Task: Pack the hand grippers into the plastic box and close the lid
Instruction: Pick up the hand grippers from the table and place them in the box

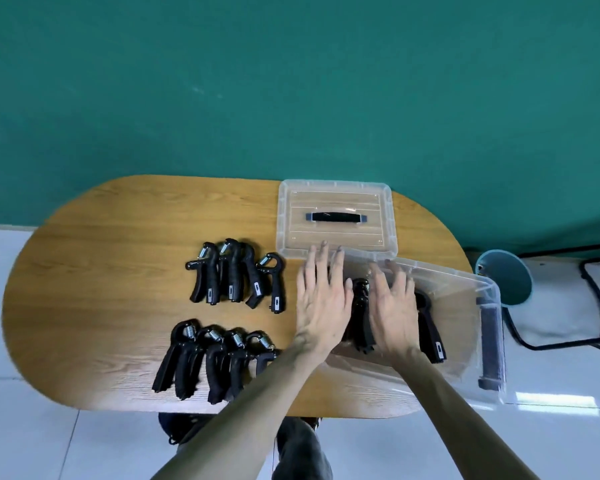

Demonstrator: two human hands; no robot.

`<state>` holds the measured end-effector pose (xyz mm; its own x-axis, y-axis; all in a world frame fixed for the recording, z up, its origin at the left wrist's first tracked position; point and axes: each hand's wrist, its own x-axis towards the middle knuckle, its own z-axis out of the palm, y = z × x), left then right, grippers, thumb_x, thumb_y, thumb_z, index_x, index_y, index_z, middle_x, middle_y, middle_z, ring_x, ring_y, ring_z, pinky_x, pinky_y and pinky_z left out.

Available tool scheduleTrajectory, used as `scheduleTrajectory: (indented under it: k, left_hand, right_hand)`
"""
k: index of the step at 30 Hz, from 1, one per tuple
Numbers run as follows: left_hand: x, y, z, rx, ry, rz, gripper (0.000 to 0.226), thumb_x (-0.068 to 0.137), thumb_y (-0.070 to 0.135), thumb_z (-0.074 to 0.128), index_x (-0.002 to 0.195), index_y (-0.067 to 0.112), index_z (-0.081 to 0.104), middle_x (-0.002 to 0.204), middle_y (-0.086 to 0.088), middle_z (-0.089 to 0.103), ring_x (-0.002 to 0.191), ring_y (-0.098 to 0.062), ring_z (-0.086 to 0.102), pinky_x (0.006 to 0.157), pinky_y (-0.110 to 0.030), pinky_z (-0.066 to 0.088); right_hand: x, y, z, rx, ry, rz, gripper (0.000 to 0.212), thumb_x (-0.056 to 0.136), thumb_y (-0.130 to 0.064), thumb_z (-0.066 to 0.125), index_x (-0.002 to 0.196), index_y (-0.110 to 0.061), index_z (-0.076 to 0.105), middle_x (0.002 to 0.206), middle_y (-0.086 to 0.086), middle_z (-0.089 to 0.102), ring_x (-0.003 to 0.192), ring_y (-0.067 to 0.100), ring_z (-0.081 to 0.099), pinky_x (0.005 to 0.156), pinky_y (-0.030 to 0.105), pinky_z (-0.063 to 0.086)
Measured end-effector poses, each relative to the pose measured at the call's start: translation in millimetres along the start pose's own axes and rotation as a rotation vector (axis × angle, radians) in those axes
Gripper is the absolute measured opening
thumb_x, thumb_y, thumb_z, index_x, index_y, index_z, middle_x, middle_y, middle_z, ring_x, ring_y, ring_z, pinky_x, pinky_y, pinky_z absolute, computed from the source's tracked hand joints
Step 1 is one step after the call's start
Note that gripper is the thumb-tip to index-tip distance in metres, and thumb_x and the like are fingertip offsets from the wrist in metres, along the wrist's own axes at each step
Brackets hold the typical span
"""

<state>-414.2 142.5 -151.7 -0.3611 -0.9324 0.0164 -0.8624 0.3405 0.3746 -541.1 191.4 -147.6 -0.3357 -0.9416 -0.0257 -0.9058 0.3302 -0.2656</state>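
A clear plastic box (pixel 478 344) stands at the right end of the oval wooden table (pixel 94 282). Black hand grippers (pixel 430 327) lie inside it. My left hand (pixel 321 299) and my right hand (pixel 392 313) are over the box's left part with fingers stretched out flat, palms down, above the grippers inside. Neither hand holds anything. The clear lid (pixel 336 216) with a black handle lies flat behind the box. Several grippers (pixel 236 275) lie in a row at the table's middle. Another row of several grippers (pixel 208 358) lies nearer the front edge.
A teal round stool (pixel 504 277) stands right of the table, beside a white bag with black cords (pixel 568 306). A teal wall rises behind the table. My legs show under the front edge above a white tiled floor.
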Motion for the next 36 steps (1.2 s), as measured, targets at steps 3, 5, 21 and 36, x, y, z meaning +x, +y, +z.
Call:
scheduleTrajectory:
  k: [3, 5, 21, 36]
  left_hand:
    - [-5.5, -44.2, -20.3, 0.018, -0.017, -0.066, 0.056, 0.106, 0.040, 0.027, 0.156, 0.014, 0.026, 0.163, -0.016, 0.025, 0.150, -0.034, 0.017, 0.118, -0.050, 0.026]
    - [-14.3, -78.3, -34.9, 0.035, -0.025, -0.096, 0.056, 0.106, 0.041, 0.028, 0.156, 0.015, 0.025, 0.163, -0.015, 0.023, 0.150, -0.034, 0.018, 0.117, -0.051, 0.026]
    - [-115.4, -302.7, -70.1, -0.020, -0.253, -0.336, 0.067, 0.103, 0.055, 0.013, 0.159, 0.021, 0.000, 0.167, -0.010, 0.005, 0.149, -0.029, 0.020, 0.115, -0.047, 0.027]
    - [-153.1, -329.7, 25.0, -0.001, -0.303, -0.214, 0.082, 0.098, 0.050, 0.043, 0.159, 0.025, -0.007, 0.166, -0.017, -0.006, 0.122, -0.032, 0.049, 0.095, -0.048, 0.048]
  right_hand:
    - [-1.8, -40.3, 1.9, 0.009, 0.008, -0.018, 0.044, 0.101, -0.015, 0.045, 0.146, -0.021, 0.043, 0.148, 0.016, 0.039, 0.115, 0.039, 0.046, 0.093, 0.053, 0.047]
    - [-2.0, -72.6, 7.1, 0.000, 0.002, -0.069, 0.044, 0.102, -0.017, 0.044, 0.146, -0.019, 0.041, 0.148, 0.017, 0.038, 0.115, 0.039, 0.046, 0.093, 0.054, 0.046]
    - [-20.0, -272.9, 99.3, -0.056, -0.220, -0.160, 0.046, 0.105, -0.033, 0.034, 0.151, -0.023, 0.032, 0.154, 0.014, 0.030, 0.132, 0.036, 0.039, 0.097, 0.050, 0.048]
    - [24.0, -300.5, 198.2, -0.262, -0.313, -0.284, 0.061, 0.103, -0.049, 0.034, 0.157, -0.024, 0.020, 0.167, 0.014, 0.000, 0.152, 0.038, 0.006, 0.115, 0.054, 0.029]
